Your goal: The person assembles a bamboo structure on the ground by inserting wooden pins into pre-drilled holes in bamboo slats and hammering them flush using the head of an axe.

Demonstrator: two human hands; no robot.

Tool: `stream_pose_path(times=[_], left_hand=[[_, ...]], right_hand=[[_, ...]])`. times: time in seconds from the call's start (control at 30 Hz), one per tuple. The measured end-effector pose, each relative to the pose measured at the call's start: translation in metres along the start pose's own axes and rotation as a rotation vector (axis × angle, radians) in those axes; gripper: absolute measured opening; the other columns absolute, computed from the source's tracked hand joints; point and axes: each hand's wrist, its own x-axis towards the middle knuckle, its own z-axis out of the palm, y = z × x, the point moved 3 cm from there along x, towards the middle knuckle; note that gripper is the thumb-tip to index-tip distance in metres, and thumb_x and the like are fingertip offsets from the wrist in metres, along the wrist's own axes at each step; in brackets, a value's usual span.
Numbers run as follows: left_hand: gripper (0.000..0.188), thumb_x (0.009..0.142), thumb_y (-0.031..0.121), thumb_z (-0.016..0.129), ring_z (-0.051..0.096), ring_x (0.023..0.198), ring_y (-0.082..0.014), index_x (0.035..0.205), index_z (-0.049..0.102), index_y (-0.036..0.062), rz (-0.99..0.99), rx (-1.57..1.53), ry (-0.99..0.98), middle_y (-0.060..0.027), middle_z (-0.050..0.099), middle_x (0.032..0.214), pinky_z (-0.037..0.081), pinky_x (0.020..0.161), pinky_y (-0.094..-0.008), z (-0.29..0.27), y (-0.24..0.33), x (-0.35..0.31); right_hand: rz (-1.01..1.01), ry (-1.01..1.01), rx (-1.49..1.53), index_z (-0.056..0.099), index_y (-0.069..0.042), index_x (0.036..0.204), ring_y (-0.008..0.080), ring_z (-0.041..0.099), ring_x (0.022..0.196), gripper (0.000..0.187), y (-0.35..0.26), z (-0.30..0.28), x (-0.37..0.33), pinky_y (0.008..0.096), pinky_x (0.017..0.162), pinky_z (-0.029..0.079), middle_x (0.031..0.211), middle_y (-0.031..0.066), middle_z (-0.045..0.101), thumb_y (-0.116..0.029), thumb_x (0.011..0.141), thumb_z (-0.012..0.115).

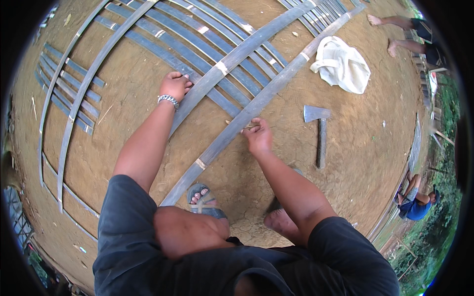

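My left hand [176, 87], with a metal chain bracelet at the wrist, curls its fingers at the edge of a grey bamboo slat [153, 49], close to where it crosses a long split-bamboo pole [237, 53]. Beside the nearer bamboo pole [266, 96] is my right hand [259, 137], its fingers bent together near the pole's edge; a small pale bit shows at the fingertips, too small to name. Several parallel slats lie across both poles, making a lattice on the ground.
An axe [321, 135] with a wooden handle lies right of my right hand, below a white cloth bag [340, 64]. More crossed slats [69, 89] lie at the left. My sandalled foot [203, 201] is by the nearer pole. One person [417, 200] sits at far right; another's legs [405, 34] show above.
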Motion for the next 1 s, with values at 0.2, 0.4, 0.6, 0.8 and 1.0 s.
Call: stream_pose_path(times=[0.2, 0.4, 0.6, 0.8, 1.0], left_hand=[[0.015, 0.094, 0.01, 0.072, 0.069, 0.076, -0.0141, 0.1, 0.059, 0.0044, 0.065, -0.045, 0.102, -0.0047, 0.068, 0.088, 0.057, 0.065, -0.0279, -0.022, -0.013, -0.003], [0.019, 0.093, 0.006, 0.073, 0.054, 0.069, -0.0059, 0.081, 0.059, 0.0034, 0.526, 0.211, -0.079, 0.0008, 0.064, 0.079, 0.048, 0.067, -0.0242, -0.058, -0.011, -0.052], [0.02, 0.094, 0.008, 0.072, 0.058, 0.071, -0.0065, 0.076, 0.067, 0.001, 0.208, 0.408, -0.299, 0.0006, 0.067, 0.073, 0.048, 0.067, -0.027, -0.095, -0.025, -0.153], [0.031, 0.099, 0.035, 0.067, 0.071, 0.074, -0.0263, 0.097, 0.079, 0.0063, -0.015, 1.159, -0.689, -0.0196, 0.074, 0.085, 0.055, 0.069, -0.0374, -0.119, -0.055, -0.22], [0.054, 0.095, 0.044, 0.069, 0.071, 0.11, -0.0318, 0.126, 0.068, 0.0001, -0.198, 1.363, -0.531, -0.0194, 0.074, 0.113, 0.056, 0.095, -0.0385, -0.187, -0.04, -0.243]], right_hand=[[-0.102, -0.181, -0.069, 0.056, -0.008, 0.121, 0.0147, 0.057, 0.076, 0.055, -0.017, -0.061, -0.006, 0.0326, 0.071, 0.051, 0.082, 0.0014, 0.056, -0.007, 0.075, 0.087], [-0.613, -0.094, -0.567, 0.067, -0.009, 0.093, 0.0319, 0.067, 0.082, 0.013, -0.051, -0.221, 0.03, 0.0413, 0.074, 0.054, 0.089, 0.0132, 0.068, -0.01, 0.083, 0.074], [-0.603, 0.206, -0.714, 0.07, -0.011, 0.09, 0.0355, 0.068, 0.088, 0.008, -0.102, -0.358, 0.11, 0.0454, 0.078, 0.055, 0.093, 0.0138, 0.071, -0.017, 0.091, 0.064], [-0.369, 0.308, -0.708, 0.075, -0.013, 0.097, 0.0336, 0.07, 0.096, 0.016, -0.155, -0.402, 0.216, 0.0424, 0.084, 0.056, 0.103, 0.0135, 0.074, -0.015, 0.091, 0.061], [-0.283, 0.076, -0.968, 0.077, -0.01, 0.1, 0.0343, 0.07, 0.1, 0.02, -0.14, -0.355, 0.343, 0.0418, 0.088, 0.055, 0.107, 0.0169, 0.073, -0.018, 0.093, 0.061]])
